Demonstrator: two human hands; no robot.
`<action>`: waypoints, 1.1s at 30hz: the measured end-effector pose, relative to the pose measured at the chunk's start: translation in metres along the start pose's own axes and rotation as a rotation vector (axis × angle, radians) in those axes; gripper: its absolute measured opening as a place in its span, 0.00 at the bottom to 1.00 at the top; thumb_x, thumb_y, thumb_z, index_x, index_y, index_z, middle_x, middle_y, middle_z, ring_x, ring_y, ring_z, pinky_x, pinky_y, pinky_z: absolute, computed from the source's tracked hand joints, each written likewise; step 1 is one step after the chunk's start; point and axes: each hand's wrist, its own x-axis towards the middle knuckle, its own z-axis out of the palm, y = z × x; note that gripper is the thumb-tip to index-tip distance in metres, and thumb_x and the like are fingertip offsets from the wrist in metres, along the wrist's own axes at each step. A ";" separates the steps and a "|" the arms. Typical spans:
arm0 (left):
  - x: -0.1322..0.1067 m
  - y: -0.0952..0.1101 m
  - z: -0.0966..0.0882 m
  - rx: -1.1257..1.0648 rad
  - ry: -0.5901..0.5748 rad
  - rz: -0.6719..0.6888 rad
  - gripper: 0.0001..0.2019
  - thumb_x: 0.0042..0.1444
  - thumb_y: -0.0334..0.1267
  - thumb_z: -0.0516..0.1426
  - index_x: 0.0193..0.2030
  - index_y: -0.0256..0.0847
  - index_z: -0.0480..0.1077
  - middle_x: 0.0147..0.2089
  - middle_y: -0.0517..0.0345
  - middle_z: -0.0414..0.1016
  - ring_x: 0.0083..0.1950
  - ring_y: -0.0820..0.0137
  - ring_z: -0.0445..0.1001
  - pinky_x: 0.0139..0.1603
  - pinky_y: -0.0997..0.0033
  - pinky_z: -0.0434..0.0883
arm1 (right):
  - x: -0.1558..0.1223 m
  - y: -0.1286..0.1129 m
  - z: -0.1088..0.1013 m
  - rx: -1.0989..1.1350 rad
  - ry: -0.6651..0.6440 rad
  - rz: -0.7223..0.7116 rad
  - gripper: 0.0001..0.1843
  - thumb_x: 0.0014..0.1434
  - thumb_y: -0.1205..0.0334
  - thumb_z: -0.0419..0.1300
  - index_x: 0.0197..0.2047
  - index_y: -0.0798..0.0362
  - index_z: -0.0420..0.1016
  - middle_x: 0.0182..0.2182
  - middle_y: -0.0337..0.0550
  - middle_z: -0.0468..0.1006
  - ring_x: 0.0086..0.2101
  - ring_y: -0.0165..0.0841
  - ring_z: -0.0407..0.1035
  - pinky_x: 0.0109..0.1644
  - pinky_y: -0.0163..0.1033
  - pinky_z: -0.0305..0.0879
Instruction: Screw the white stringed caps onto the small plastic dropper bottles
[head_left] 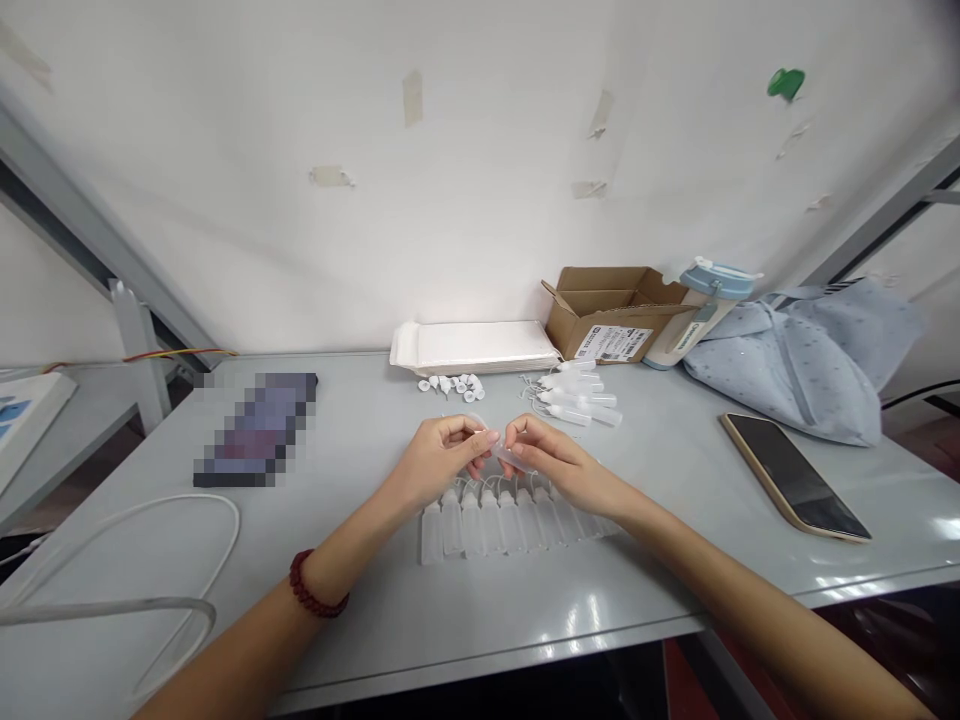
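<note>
My left hand [457, 447] and my right hand [546, 455] meet over the table, both closed in a pinch on one small translucent plastic bottle [514, 460]. My left fingers are at its upper left end; the right fingers grip its body. Much of the bottle is hidden behind the fingers. Just below the hands lies a row of several similar bottles [471, 528], side by side, with thin loops at their necks. Beyond the hands sit a cluster of small white caps [469, 390] and, to their right, a loose pile of more small bottles [568, 412].
Along the wall stand a flat white package [480, 345], an open cardboard box [600, 325], a blue-lidded bottle [694, 310] and a light blue cloth bag [787, 370]. A phone [795, 475] lies right, a blurred dark device [259, 430] left, with a white cable [232, 540] nearer me.
</note>
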 end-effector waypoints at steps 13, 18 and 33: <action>-0.008 0.012 -0.002 0.133 0.052 0.037 0.12 0.52 0.45 0.59 0.29 0.37 0.72 0.27 0.61 0.70 0.27 0.74 0.66 0.30 0.74 0.68 | -0.002 -0.006 -0.002 0.039 0.014 -0.009 0.07 0.65 0.58 0.48 0.37 0.51 0.60 0.29 0.37 0.67 0.31 0.29 0.59 0.38 0.37 0.56; -0.011 0.015 -0.001 0.111 0.044 0.059 0.09 0.50 0.42 0.60 0.33 0.37 0.73 0.26 0.62 0.69 0.27 0.75 0.65 0.29 0.76 0.68 | -0.002 -0.008 -0.003 0.085 -0.007 -0.004 0.07 0.66 0.59 0.47 0.36 0.51 0.59 0.27 0.36 0.67 0.31 0.29 0.59 0.39 0.37 0.56; -0.008 0.012 -0.005 0.215 0.049 -0.067 0.19 0.55 0.52 0.54 0.23 0.37 0.67 0.22 0.62 0.66 0.22 0.76 0.62 0.22 0.77 0.62 | -0.003 -0.007 -0.003 0.029 -0.002 0.001 0.07 0.66 0.60 0.47 0.37 0.50 0.60 0.29 0.36 0.67 0.30 0.29 0.59 0.38 0.36 0.55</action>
